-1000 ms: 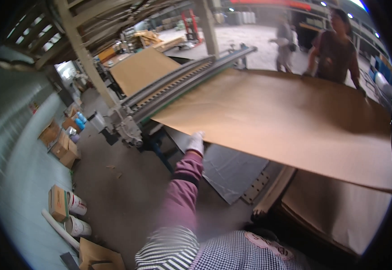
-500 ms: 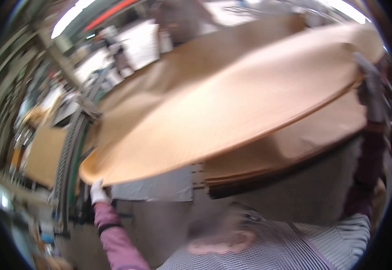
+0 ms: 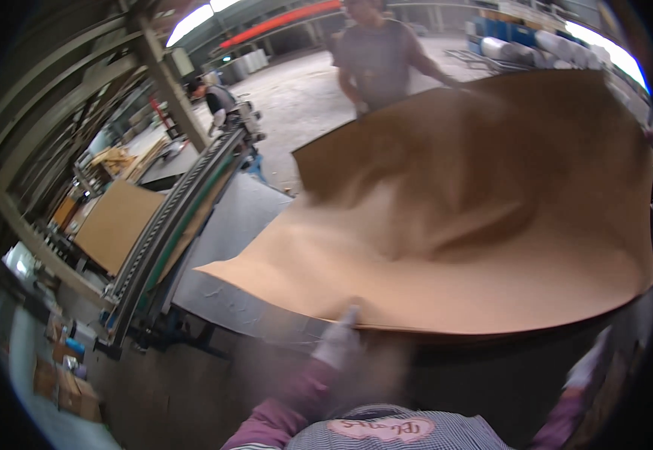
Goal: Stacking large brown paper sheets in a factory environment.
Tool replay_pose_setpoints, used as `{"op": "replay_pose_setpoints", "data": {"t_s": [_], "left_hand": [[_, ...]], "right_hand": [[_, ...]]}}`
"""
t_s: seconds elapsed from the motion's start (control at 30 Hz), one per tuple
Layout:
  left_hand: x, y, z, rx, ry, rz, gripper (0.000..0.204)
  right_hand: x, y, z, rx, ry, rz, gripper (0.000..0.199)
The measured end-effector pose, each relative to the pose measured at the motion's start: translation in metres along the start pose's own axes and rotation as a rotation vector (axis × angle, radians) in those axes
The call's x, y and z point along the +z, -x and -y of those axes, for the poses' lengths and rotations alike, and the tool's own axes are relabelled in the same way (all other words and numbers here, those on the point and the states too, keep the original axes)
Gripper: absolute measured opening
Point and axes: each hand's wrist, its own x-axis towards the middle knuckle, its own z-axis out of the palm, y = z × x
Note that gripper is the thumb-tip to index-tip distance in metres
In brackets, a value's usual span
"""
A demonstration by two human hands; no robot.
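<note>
A large brown paper-like sheet (image 3: 446,300) spreads across the work surface, its near edge curved and its far part lifted and creased. My left hand (image 3: 340,341), in a pale glove, is at the near edge with a finger or thumb on top of the sheet, seemingly pinching it. My right hand (image 3: 589,364), also gloved and blurred, is apart from the sheet, below its near right edge. Its fingers look stretched out, with nothing visible in them. Across the sheet stands a co-worker (image 3: 379,64), one arm reaching to the far edge.
Left of the sheet, a long rail with a toothed track (image 3: 169,217) runs beside a grey surface (image 3: 229,304). A tan board (image 3: 120,225) lies beyond it. Another person (image 3: 217,101) bends near the rail's far end. Cardboard boxes (image 3: 79,394) stand at lower left. White rolls (image 3: 559,46) lie far right.
The sheet's raised, folded-over near part has come down flat. My left hand has shifted right along the near edge. My right hand has left the sheet and dropped toward me. The view has turned.
</note>
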Motion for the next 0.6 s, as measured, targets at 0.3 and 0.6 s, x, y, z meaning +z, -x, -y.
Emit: {"op": "replay_pose_setpoints", "data": {"t_s": [0.3,0.6], "left_hand": [[0.016,-0.032,0.066,0.014,0.008,-0.041,0.031],[-0.09,-0.049,0.0,0.139,-0.138,-0.376,0.038]], "right_hand": [[0.137,0.045,-0.159,0.274,-0.052,0.248,0.04],[0.013,-0.12,-0.207,0.359,-0.058,0.167,0.05]]}}
